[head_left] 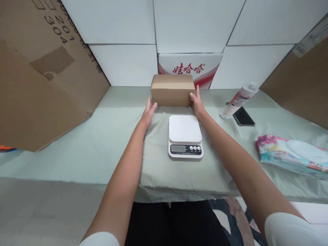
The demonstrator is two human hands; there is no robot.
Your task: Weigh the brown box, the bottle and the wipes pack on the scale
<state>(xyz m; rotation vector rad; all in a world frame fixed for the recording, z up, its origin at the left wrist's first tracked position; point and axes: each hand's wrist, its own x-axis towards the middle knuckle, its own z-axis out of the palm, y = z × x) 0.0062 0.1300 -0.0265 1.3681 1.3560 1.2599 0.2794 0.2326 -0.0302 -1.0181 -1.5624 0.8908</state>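
Observation:
A small closed brown cardboard box (172, 90) stands at the back of the table, just behind a white digital kitchen scale (185, 135). My left hand (149, 111) reaches to the box's left end, fingers straight and apart, at or just short of its lower corner. Against the box's right end lies my right hand (196, 101), palm flat and fingers pointing up. Neither hand has closed around the box. The scale's platform is bare and its display is blank.
A white and red printed carton (205, 68) leans on the wall behind the box. A white bottle (238, 100) lies on a black phone (243, 117) at the right, with a pack of wet wipes (292, 155) nearer. Large cardboard sheets (41, 75) flank both sides.

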